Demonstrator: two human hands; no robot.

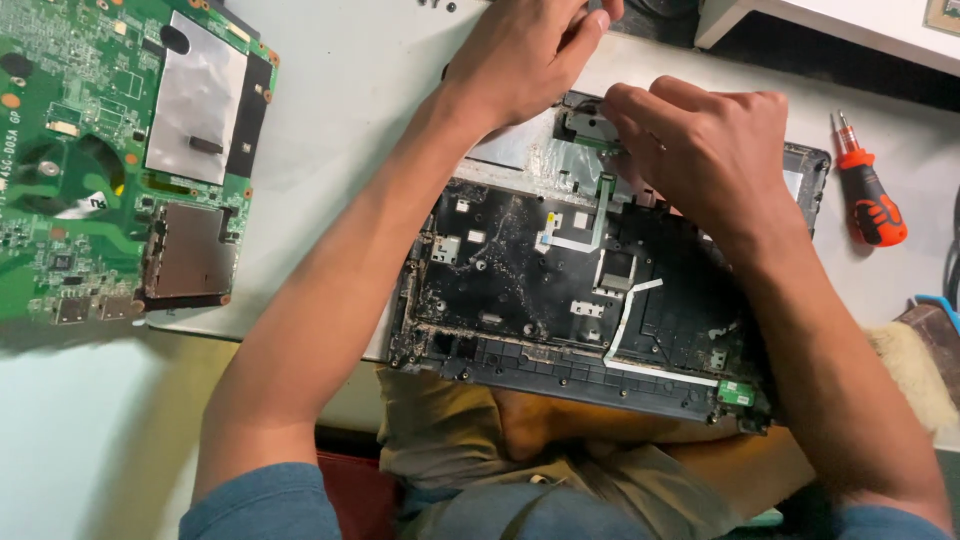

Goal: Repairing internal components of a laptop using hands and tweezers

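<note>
- Two hands: left (525,55), right (700,150)
- One laptop case (520,270)
- One motherboard (110,160)
- One screwdriver (868,190)
- One brush (915,370)

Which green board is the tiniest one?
The small green board at the black laptop shell's near right corner; the big motherboard lies far left.

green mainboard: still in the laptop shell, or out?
Out. The green mainboard lies bare on the white table, apart from the black laptop shell that both hands work on.
</note>
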